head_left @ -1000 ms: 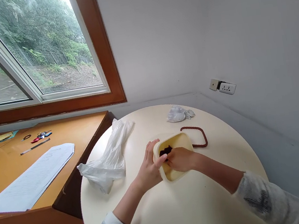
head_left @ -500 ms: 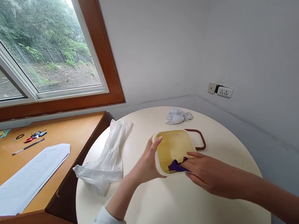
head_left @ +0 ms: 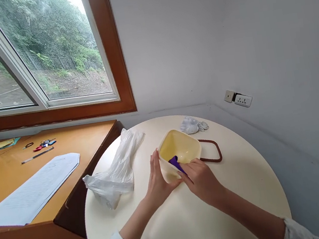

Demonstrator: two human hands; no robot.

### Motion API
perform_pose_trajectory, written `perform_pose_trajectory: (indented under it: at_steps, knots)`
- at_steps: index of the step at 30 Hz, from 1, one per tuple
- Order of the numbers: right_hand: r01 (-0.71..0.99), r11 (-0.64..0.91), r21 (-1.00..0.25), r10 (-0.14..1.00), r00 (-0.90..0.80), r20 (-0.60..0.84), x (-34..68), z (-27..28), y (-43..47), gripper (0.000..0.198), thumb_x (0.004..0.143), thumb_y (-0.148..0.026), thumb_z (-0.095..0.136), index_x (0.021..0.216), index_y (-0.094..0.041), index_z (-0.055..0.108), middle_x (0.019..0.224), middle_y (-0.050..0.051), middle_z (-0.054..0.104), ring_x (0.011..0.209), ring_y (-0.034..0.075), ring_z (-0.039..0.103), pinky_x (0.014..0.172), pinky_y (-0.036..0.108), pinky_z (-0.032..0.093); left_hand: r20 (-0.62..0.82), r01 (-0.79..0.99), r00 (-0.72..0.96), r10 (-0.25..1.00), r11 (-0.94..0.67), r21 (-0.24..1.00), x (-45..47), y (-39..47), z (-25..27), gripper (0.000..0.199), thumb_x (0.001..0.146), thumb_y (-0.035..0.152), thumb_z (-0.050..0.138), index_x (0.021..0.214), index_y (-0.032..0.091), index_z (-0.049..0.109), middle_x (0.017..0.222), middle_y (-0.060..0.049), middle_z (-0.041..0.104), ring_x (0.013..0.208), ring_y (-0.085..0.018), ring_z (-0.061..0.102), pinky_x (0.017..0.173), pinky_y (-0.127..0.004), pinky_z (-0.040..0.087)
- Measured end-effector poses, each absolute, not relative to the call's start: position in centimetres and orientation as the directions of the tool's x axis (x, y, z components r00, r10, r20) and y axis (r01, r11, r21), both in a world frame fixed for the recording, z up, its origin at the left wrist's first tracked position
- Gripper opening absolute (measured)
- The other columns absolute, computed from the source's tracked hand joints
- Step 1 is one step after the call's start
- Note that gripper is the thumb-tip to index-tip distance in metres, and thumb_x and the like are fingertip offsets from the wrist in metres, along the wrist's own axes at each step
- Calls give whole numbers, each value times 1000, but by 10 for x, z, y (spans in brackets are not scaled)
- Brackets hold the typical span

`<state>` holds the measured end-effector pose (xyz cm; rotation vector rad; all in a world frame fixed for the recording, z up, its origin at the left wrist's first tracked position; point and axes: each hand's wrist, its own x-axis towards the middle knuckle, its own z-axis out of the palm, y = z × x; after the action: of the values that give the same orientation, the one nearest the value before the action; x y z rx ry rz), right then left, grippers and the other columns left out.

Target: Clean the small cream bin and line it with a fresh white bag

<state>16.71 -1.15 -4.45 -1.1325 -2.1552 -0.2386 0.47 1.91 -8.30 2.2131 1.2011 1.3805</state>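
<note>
A pale yellow, square plastic container [head_left: 182, 144] is tilted over the round table, its open top facing up and toward me. My left hand [head_left: 159, 183] grips its left side, thumb along the near wall and fingers at the left corner. Pinched in my right hand [head_left: 201, 179] is a purple cloth [head_left: 175, 162], pressed over the near rim so that part of it lies against the inside wall. Behind the container, a brown rectangular frame [head_left: 218, 151], perhaps a lid rim or seal, lies on the table to the right.
On the round white table [head_left: 248, 194] lie a crumpled white plastic bag [head_left: 119, 169] at left and a small bundled bag [head_left: 189, 125] at the back. A wooden desk [head_left: 90, 136] adjoins at left, holding papers [head_left: 38, 189], a pen [head_left: 37, 155] and keys [head_left: 45, 143].
The container has been turned and tilted, with a corner now pointing away. My left hand has shifted to its near-left side, and my right hand has moved left with the cloth onto the near rim.
</note>
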Motion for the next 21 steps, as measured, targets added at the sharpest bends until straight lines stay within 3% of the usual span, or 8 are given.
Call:
perform_pose_trajectory:
  at_steps: [3,9,12,18,21]
  knots:
    - [768,596,-236,678,-323,660,147,-50,-11,19,87,-17,41,76,-15,56,60,2,59,55,14,48,60,27,33,659,576,100,746,-583,573,13,20,-95,117,64,30,72,139,24,-18,142,-26,14,131,-44,20,93,-65,33]
    - [748,531,-398,767,-225,600,131,-59,-16,25,90,-27,38,67,-18,47,62,3,56,61,16,48,60,27,34,758,630,175,628,-663,404,7,32,-97,109,68,23,66,138,25,-18,142,-25,13,131,-39,22,90,-62,37]
    - [728,520,-447,825,-292,484,140,-49,-19,25,91,-27,31,71,-19,44,67,3,57,63,15,49,61,27,36,800,612,223,557,-719,330,3,35,-95,113,63,29,70,140,24,-12,139,-22,18,130,-37,22,93,-59,36]
    - [744,481,-463,859,-505,81,169,-27,-14,21,90,-22,30,76,-20,46,71,1,59,58,12,49,53,24,33,830,535,365,422,-824,184,5,35,-95,115,59,35,74,141,29,-7,140,-19,19,129,-37,25,98,-61,28]
    - [737,535,-413,818,-575,34,174,-38,0,19,88,-19,31,80,-19,49,74,1,61,60,13,52,55,25,36,830,528,401,387,-838,136,8,35,-99,111,61,33,71,141,30,-5,141,-17,19,128,-36,26,100,-63,25]
